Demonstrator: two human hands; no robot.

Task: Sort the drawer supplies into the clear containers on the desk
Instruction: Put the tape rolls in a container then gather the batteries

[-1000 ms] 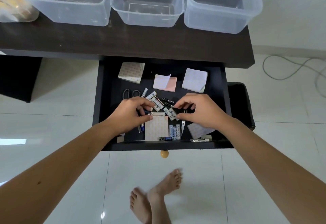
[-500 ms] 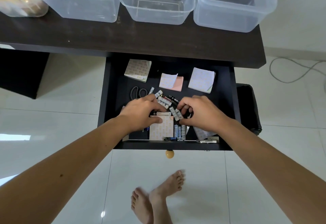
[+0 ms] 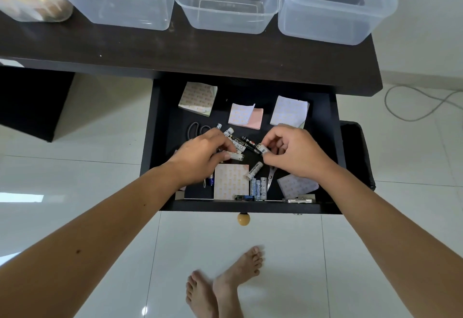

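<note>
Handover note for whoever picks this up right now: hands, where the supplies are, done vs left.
Left hand: pinching a white battery in the open drawer.
Right hand: pinching another battery beside it.
Still in drawer: loose batteries, sticky note pads, scissors, a pen.
Three clear containers on the desk: nothing sorted into them that I can see.
Left: carry the batteries up, then sort the rest.

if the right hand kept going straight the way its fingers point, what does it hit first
The right hand points leftward across the drawer, pinching a white battery. Straight on, it would likely first meet the black batteries lying just beyond, then the left hand; depth is unclear.
</note>
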